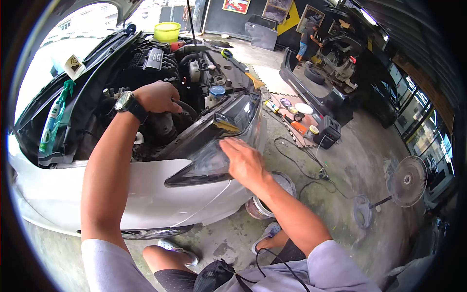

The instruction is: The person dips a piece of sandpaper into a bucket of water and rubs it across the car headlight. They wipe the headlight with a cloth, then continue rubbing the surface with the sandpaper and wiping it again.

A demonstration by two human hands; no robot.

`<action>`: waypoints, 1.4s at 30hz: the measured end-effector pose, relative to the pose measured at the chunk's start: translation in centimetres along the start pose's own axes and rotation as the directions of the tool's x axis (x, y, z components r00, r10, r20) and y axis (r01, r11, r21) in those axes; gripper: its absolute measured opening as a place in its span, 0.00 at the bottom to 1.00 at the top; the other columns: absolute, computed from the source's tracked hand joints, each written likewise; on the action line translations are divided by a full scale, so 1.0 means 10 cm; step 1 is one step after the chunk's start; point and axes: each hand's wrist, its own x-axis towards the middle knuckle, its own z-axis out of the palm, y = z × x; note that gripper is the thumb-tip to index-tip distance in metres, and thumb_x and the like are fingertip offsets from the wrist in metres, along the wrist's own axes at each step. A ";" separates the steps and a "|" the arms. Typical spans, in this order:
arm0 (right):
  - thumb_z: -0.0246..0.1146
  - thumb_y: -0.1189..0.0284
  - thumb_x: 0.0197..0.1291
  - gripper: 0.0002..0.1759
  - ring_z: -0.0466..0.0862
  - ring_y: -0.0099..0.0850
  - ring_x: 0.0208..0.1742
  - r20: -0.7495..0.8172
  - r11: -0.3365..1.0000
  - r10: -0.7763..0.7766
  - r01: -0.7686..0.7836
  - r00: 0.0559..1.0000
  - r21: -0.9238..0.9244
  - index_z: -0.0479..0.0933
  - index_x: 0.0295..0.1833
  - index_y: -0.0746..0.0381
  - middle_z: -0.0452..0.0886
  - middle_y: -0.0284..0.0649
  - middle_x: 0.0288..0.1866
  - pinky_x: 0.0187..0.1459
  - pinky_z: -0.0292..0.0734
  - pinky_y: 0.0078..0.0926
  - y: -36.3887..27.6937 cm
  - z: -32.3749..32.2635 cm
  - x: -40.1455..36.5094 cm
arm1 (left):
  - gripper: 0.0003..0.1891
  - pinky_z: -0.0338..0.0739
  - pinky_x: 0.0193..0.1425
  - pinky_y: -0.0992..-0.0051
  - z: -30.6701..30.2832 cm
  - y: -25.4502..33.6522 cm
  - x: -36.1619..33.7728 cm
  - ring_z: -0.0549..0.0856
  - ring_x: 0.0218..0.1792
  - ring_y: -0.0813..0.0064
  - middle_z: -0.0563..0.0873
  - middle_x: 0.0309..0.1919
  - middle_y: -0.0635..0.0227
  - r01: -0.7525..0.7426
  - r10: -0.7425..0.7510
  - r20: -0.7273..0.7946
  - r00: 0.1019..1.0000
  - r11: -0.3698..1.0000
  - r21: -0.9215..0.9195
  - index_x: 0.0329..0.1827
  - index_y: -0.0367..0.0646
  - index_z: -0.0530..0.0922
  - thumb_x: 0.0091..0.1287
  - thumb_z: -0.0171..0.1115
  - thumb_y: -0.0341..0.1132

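Headlight [206, 160] likely stiff, smooth, scratch-prone, best braced at its rim; right hand [245, 165] flat over it, left hand [158, 96] curled above engine bay [163, 127], either's grasp unclear.

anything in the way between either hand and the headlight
Nothing visible separates the right hand from the headlight. Between the left hand and it runs the engine bay's dark edge; a black and yellow item sits farther along, near the headlight's upper part.

A stained concrete floor [350, 151] runs to a dark wall [219, 20] with pictures [236, 6], apparently windows [422, 134] at right
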 end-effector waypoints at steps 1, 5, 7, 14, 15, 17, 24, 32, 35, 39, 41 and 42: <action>0.61 0.86 0.59 0.25 0.86 0.51 0.67 -0.019 1.000 -0.025 0.025 1.000 0.013 0.83 0.63 0.69 0.87 0.55 0.64 0.73 0.80 0.45 -0.07 0.03 0.03 | 0.28 0.86 0.58 0.63 0.02 0.03 0.00 0.93 0.50 0.54 0.94 0.47 0.50 -0.007 0.007 0.001 1.000 1.000 -0.009 0.61 0.35 0.88 0.66 0.76 0.49; 0.60 0.88 0.57 0.25 0.86 0.52 0.67 -0.046 0.994 -0.063 0.066 0.997 0.081 0.83 0.62 0.71 0.87 0.56 0.63 0.73 0.80 0.47 -0.02 -0.04 0.01 | 0.28 0.86 0.58 0.63 0.02 0.00 0.01 0.93 0.50 0.54 0.94 0.47 0.50 -0.025 0.025 -0.001 1.000 0.999 -0.024 0.60 0.35 0.88 0.66 0.76 0.49; 0.61 0.86 0.59 0.24 0.86 0.53 0.67 -0.040 0.995 -0.019 0.022 0.999 0.095 0.84 0.62 0.70 0.87 0.56 0.64 0.73 0.80 0.46 0.00 -0.03 0.02 | 0.28 0.86 0.58 0.62 -0.05 0.04 -0.04 0.93 0.50 0.53 0.94 0.47 0.50 0.011 -0.011 0.019 1.000 1.000 -0.022 0.61 0.34 0.88 0.66 0.76 0.49; 0.61 0.83 0.63 0.24 0.85 0.49 0.70 -0.009 0.982 -0.172 0.172 0.985 0.081 0.84 0.65 0.66 0.87 0.53 0.66 0.74 0.79 0.50 -0.38 -0.03 -0.06 | 0.29 0.86 0.60 0.62 0.00 0.06 -0.02 0.93 0.51 0.53 0.94 0.49 0.49 -0.008 0.008 0.015 1.000 1.000 -0.005 0.61 0.34 0.87 0.67 0.76 0.49; 0.61 0.82 0.63 0.24 0.85 0.50 0.70 0.005 0.981 -0.177 0.176 0.984 0.080 0.83 0.65 0.69 0.86 0.55 0.67 0.73 0.79 0.49 -0.24 -0.04 0.00 | 0.29 0.86 0.60 0.62 -0.02 0.07 -0.02 0.93 0.51 0.53 0.94 0.49 0.49 -0.007 0.007 0.018 1.000 1.000 -0.003 0.61 0.34 0.87 0.67 0.76 0.49; 0.61 0.82 0.63 0.24 0.85 0.50 0.70 0.036 0.995 -0.103 0.104 0.994 -0.007 0.83 0.65 0.70 0.86 0.56 0.67 0.73 0.80 0.49 -0.21 -0.01 0.00 | 0.29 0.85 0.61 0.62 -0.04 0.08 -0.03 0.93 0.52 0.53 0.94 0.50 0.49 0.055 -0.054 0.051 0.997 0.998 -0.022 0.61 0.34 0.87 0.66 0.76 0.50; 0.60 0.81 0.63 0.24 0.86 0.53 0.69 -0.017 0.980 -0.184 0.185 0.983 0.071 0.81 0.66 0.74 0.84 0.59 0.68 0.73 0.80 0.49 -0.31 -0.05 -0.14 | 0.29 0.86 0.61 0.62 -0.03 0.09 -0.04 0.93 0.52 0.53 0.94 0.50 0.49 0.014 -0.014 0.025 1.000 1.000 -0.006 0.61 0.34 0.87 0.66 0.76 0.50; 0.60 0.83 0.62 0.29 0.81 0.56 0.74 0.083 0.996 -0.071 0.066 0.994 0.060 0.76 0.71 0.74 0.80 0.61 0.73 0.77 0.74 0.50 -0.32 -0.18 -0.37 | 0.30 0.86 0.60 0.62 0.02 0.03 0.00 0.93 0.52 0.53 0.93 0.50 0.48 -0.007 0.007 0.020 1.000 1.000 -0.019 0.61 0.33 0.87 0.66 0.76 0.50; 0.58 0.84 0.62 0.29 0.79 0.56 0.76 0.126 0.998 0.042 -0.047 0.991 0.034 0.76 0.71 0.75 0.79 0.63 0.73 0.78 0.73 0.51 -0.04 -0.22 -0.26 | 0.30 0.86 0.60 0.61 -0.03 0.07 -0.01 0.93 0.51 0.52 0.93 0.49 0.48 0.026 -0.025 0.051 0.998 1.000 -0.009 0.61 0.33 0.87 0.66 0.76 0.50; 0.59 0.85 0.63 0.30 0.79 0.55 0.76 0.107 0.995 -0.089 0.084 0.990 0.044 0.75 0.73 0.74 0.79 0.60 0.74 0.79 0.73 0.51 -0.44 -0.16 -0.29 | 0.29 0.87 0.58 0.63 -0.01 0.09 0.00 0.93 0.49 0.53 0.94 0.48 0.50 0.012 -0.010 0.049 0.999 0.999 -0.042 0.61 0.34 0.87 0.66 0.76 0.50; 0.59 0.84 0.63 0.30 0.79 0.56 0.76 0.110 0.994 -0.098 0.092 0.989 0.060 0.75 0.73 0.74 0.79 0.62 0.74 0.79 0.72 0.51 -0.27 -0.21 -0.38 | 0.29 0.87 0.57 0.63 -0.01 0.08 -0.02 0.93 0.49 0.54 0.94 0.48 0.50 0.003 -0.002 0.033 0.999 0.999 -0.033 0.61 0.34 0.87 0.66 0.76 0.50; 0.59 0.84 0.63 0.31 0.78 0.57 0.77 0.109 0.992 -0.114 0.107 0.987 0.074 0.75 0.73 0.75 0.79 0.63 0.74 0.79 0.72 0.52 -0.17 -0.22 -0.42 | 0.29 0.87 0.57 0.64 -0.02 0.04 -0.04 0.93 0.50 0.54 0.94 0.48 0.50 -0.002 0.003 0.012 1.000 1.000 -0.021 0.61 0.34 0.87 0.67 0.76 0.50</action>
